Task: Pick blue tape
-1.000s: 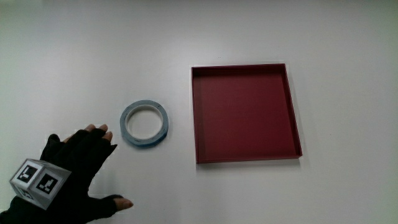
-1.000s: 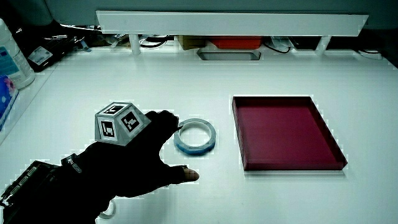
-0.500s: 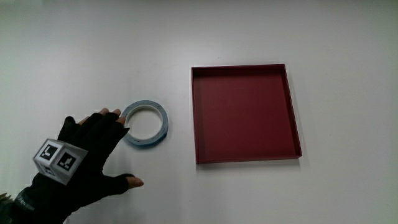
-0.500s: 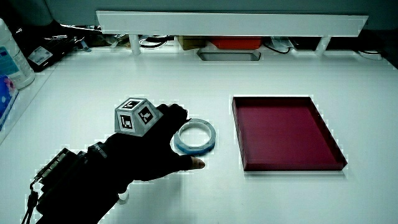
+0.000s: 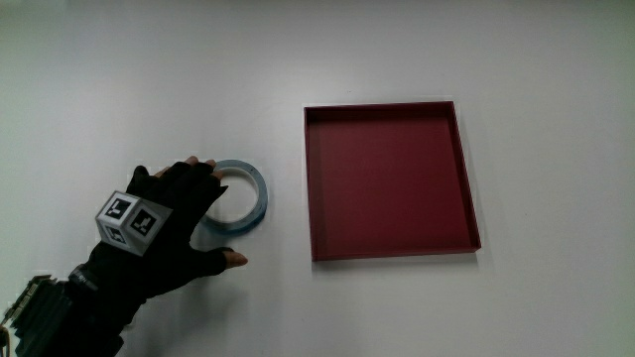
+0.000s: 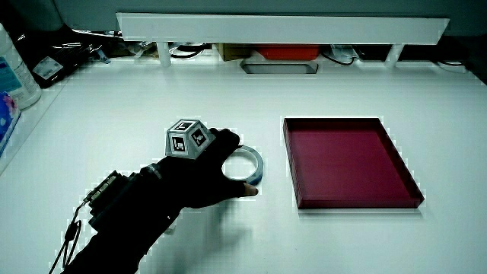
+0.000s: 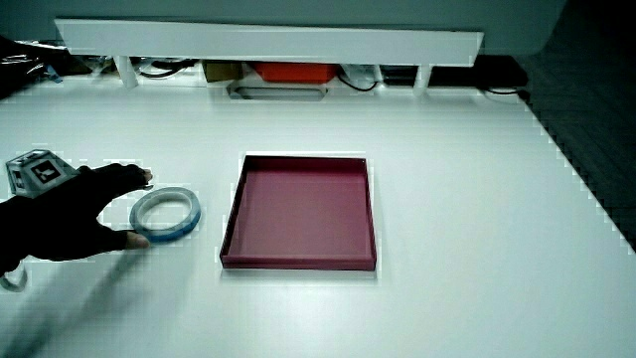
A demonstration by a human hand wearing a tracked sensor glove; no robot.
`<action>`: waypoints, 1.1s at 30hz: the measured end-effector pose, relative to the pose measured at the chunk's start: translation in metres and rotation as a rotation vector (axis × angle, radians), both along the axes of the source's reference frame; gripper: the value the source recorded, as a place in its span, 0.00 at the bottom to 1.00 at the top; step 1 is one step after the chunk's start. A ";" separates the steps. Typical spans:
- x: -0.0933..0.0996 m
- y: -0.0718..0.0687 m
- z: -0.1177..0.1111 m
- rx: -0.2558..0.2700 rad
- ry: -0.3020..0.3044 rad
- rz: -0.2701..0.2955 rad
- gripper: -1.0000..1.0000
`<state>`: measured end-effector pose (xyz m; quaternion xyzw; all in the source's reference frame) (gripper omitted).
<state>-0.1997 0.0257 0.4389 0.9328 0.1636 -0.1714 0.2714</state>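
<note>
The blue tape (image 5: 254,192) is a pale blue ring lying flat on the white table beside the dark red tray (image 5: 387,178). The hand (image 5: 210,213) in its black glove covers the part of the ring away from the tray. Its fingers are spread over the rim and its thumb rests on the table nearer to the person. The roll is on the table and the fingers have not closed around it. In both side views the hand (image 6: 228,164) (image 7: 124,207) overlaps the tape (image 6: 256,163) (image 7: 171,214) the same way. The patterned cube (image 5: 130,220) sits on the back of the hand.
The red tray (image 6: 350,160) (image 7: 298,209) is shallow, with nothing in it. A low white partition (image 6: 281,27) stands at the table's edge farthest from the person, with cables and boxes under it. In a side view a white bottle (image 6: 15,68) stands at the table's edge.
The hand has moved across the table toward the tray, from beside the tape to over its rim. Tape and tray have stayed put.
</note>
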 end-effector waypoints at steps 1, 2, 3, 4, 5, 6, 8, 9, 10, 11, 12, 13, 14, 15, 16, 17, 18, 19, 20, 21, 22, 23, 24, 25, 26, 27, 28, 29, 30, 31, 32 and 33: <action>0.001 -0.001 0.004 -0.012 0.006 -0.001 0.50; 0.001 -0.002 0.008 -0.017 0.025 -0.008 0.50; 0.002 -0.003 0.012 -0.019 0.025 -0.005 0.50; 0.003 -0.003 0.015 -0.017 0.027 0.007 0.50; 0.004 -0.004 0.017 -0.004 0.009 0.012 0.50; 0.005 -0.005 0.019 -0.011 0.010 0.014 0.50; 0.007 -0.005 0.025 -0.019 0.002 0.010 0.50; 0.006 -0.006 0.030 -0.036 0.004 0.004 0.50; 0.008 -0.006 0.031 -0.015 0.000 0.014 0.50; 0.009 -0.007 0.033 -0.015 -0.009 0.021 0.50; 0.010 -0.008 0.035 -0.004 -0.021 0.033 0.50; 0.010 -0.008 0.039 -0.015 -0.029 0.026 0.50; 0.010 -0.009 0.040 -0.015 -0.034 0.028 0.50; 0.011 -0.010 0.041 -0.028 -0.040 0.026 0.50; 0.011 -0.010 0.043 -0.016 -0.050 0.031 0.50; 0.011 -0.010 0.044 -0.018 -0.055 0.025 0.50; 0.011 -0.010 0.047 -0.028 -0.041 0.027 0.50; 0.011 -0.010 0.048 -0.025 -0.051 0.031 0.50; 0.011 -0.010 0.048 -0.023 -0.048 0.037 0.52; 0.011 -0.010 0.050 -0.024 -0.045 0.033 0.54; 0.012 -0.010 0.049 -0.011 -0.052 0.036 0.56; 0.012 -0.010 0.049 -0.006 -0.052 0.035 0.58; 0.011 -0.010 0.050 -0.011 -0.044 0.027 0.60; 0.012 -0.010 0.048 0.006 -0.041 0.035 0.62; 0.012 -0.009 0.050 0.005 -0.026 0.028 0.64; 0.012 -0.009 0.049 -0.004 -0.033 0.018 0.66; 0.012 -0.009 0.049 0.021 -0.020 0.031 0.68; 0.012 -0.008 0.051 0.030 -0.012 0.027 0.70; 0.013 -0.008 0.050 0.029 -0.010 0.027 0.72; 0.014 -0.007 0.049 0.043 -0.007 0.036 0.74; 0.013 -0.007 0.052 0.031 0.006 0.026 0.76; 0.014 -0.006 0.053 0.038 0.011 0.034 0.78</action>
